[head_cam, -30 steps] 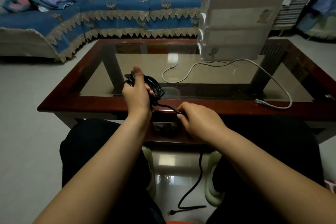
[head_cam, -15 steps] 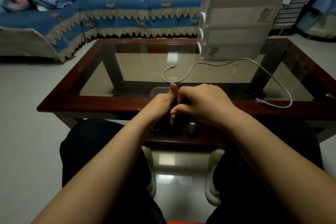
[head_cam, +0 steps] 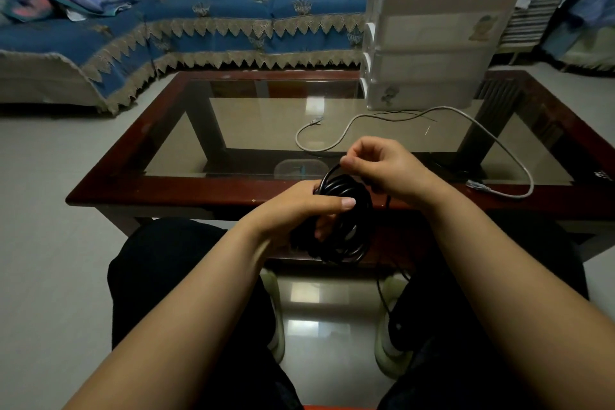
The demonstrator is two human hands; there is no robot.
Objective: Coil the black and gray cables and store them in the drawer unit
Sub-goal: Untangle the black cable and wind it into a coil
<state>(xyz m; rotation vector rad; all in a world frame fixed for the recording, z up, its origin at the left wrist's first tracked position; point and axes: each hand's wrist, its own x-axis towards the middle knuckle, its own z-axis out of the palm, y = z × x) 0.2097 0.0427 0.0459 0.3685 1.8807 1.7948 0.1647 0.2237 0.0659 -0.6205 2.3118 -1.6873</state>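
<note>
Left hand (head_cam: 299,210) grips the black cable (head_cam: 346,220), which is wound into a bundle of several loops; the thumb lies across the front of the loops and the fingers curl round them from behind. Right hand (head_cam: 382,166) is just above and to the right of the bundle, pinching a strand at the top of the coil between thumb and curled fingers. The coil is held in the air over the near edge of the glass-topped coffee table (head_cam: 159,190), above the person's knees. A loose tail of the black cable hangs from the bundle down toward the floor between the feet.

The gray cable (head_cam: 492,140) lies uncoiled on the table, curving from a connector near the centre of the glass, past the front of the drawer unit, round to a second connector at the table's right near rim. The white drawer unit (head_cam: 432,43) stands on the far right of the table, drawers closed, with a divided top tray holding some small items in its left compartment.

A blue-covered sofa (head_cam: 199,23) stands behind the table
</note>
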